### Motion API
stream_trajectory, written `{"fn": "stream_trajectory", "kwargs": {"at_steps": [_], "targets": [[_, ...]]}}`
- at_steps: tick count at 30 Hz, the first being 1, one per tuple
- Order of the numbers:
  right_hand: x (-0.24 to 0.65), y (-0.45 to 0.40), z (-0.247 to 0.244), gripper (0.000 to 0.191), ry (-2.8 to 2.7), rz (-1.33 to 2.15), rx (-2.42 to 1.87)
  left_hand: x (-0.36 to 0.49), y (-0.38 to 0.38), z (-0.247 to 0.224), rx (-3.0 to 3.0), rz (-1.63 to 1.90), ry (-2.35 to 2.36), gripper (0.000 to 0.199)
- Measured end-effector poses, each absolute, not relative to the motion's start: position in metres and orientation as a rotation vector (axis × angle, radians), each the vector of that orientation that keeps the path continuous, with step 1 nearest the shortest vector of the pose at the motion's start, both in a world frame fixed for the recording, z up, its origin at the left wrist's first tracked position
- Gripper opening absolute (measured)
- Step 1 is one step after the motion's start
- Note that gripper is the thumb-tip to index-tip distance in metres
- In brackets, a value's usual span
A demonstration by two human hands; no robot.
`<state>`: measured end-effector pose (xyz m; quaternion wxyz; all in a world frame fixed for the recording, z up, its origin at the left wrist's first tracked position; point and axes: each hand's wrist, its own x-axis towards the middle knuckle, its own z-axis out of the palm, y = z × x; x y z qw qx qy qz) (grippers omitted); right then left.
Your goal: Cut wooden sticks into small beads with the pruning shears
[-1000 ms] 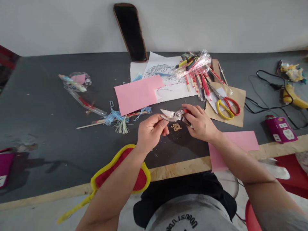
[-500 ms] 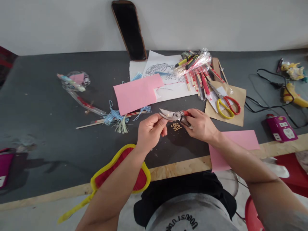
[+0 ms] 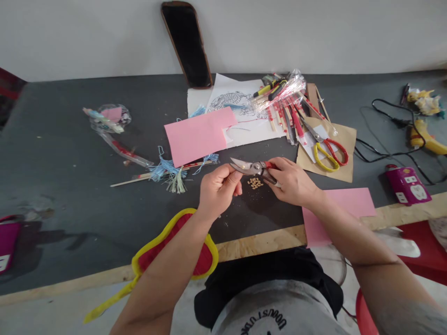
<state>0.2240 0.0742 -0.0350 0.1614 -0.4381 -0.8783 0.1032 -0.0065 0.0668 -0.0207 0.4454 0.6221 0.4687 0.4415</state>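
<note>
My right hand (image 3: 291,179) is wrapped round the red handles of pruning shears (image 3: 257,168), whose blades point left. The fingers of my left hand (image 3: 218,186) are pinched together at the blade tips; whatever they hold is too small to make out. Below the shears, a little heap of short pale wooden pieces (image 3: 255,183) lies on the dark table (image 3: 87,209). A pink paper sheet (image 3: 197,137) lies beyond my left hand. Scissors (image 3: 326,149) with yellow and red handles rest on brown paper to the right of my right hand.
A phone (image 3: 187,44) leans on the wall. Wrapped sticks (image 3: 286,109) lie at the back, blue tassels (image 3: 164,168) at the left. A red fan shape with yellow edging (image 3: 204,258) lies under my left forearm. A purple box (image 3: 408,185) and black cord are at the right.
Almost nothing differs. The shears' blades look slightly further apart, and both hands hold nearly the same place.
</note>
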Motion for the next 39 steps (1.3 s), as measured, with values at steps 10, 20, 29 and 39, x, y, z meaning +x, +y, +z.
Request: {"fn": "stream_trajectory", "kwargs": {"at_steps": [10, 20, 29, 39], "targets": [[0.224, 0.076, -0.038, 0.022, -2.509, 0.153, -1.296, -0.005, 0.066, -0.028, 1.320, 1.033, 1.003, 0.033], [0.224, 0.079, -0.045, 0.017, -2.363, 0.221, -1.198, -0.013, 0.071, -0.035, 1.127, 0.942, 0.890, 0.036], [0.220, 0.076, -0.044, 0.054, -2.389, 0.234, -1.308, -0.013, 0.072, -0.034, 1.190, 0.943, 0.939, 0.035], [0.221, 0.077, -0.041, 0.046, -2.381, 0.214, -1.396, -0.008, 0.072, -0.024, 1.532, 1.025, 1.152, 0.022]]}}
